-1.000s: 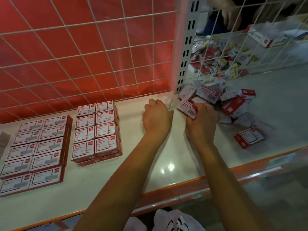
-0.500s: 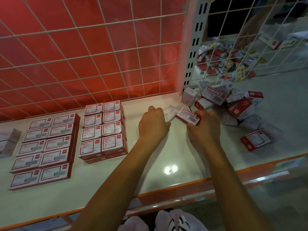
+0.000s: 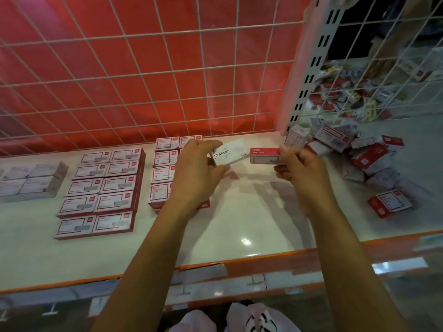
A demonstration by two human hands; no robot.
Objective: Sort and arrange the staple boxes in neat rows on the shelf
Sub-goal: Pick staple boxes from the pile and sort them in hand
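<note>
My left hand (image 3: pixel 199 164) holds a white box marked STAPLES (image 3: pixel 229 152) between thumb and fingers, lifted above the shelf. My right hand (image 3: pixel 297 166) pinches a red-and-white staple box (image 3: pixel 263 155) by its right end, beside the white one. Behind my left hand, red-and-white boxes stand in two neat columns (image 3: pixel 164 168). Further left lies a larger block of the same boxes (image 3: pixel 103 190), and pale boxes (image 3: pixel 28 180) sit at the far left. An unsorted pile of staple boxes (image 3: pixel 347 149) lies on the shelf at the right.
The white shelf (image 3: pixel 251 212) has an orange front edge (image 3: pixel 263 262). A white wire grid over a red panel (image 3: pixel 143 80) backs it. A slotted upright (image 3: pixel 309 68) divides off a second bay with more loose boxes (image 3: pixel 347 97). One box (image 3: pixel 389 202) lies apart at the right.
Both hands lifted off the shelf, each with a box, and drew back from the pile. The white box now shows its STAPLES face. The view shifted right.
</note>
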